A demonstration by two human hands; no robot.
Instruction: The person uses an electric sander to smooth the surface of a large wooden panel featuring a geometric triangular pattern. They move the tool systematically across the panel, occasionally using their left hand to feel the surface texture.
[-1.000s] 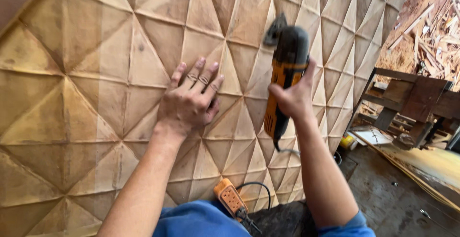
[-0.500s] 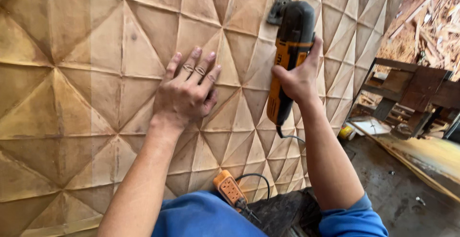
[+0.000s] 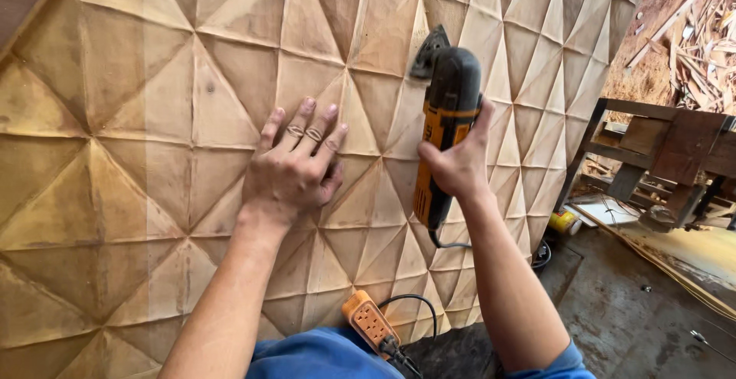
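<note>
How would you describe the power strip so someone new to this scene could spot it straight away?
Start at the big carved wooden panel of raised triangular facets that fills most of the view. Follow it down to its bottom edge, between the person's forearms, just above the blue clothing. The power strip lies there: a small orange block with rows of sockets and a black cord plugged in.

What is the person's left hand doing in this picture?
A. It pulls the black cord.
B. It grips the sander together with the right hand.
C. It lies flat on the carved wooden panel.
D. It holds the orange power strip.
C: the left hand lies open, fingers spread, on the carved wooden panel, while only the right hand grips the orange and black sander.
</note>
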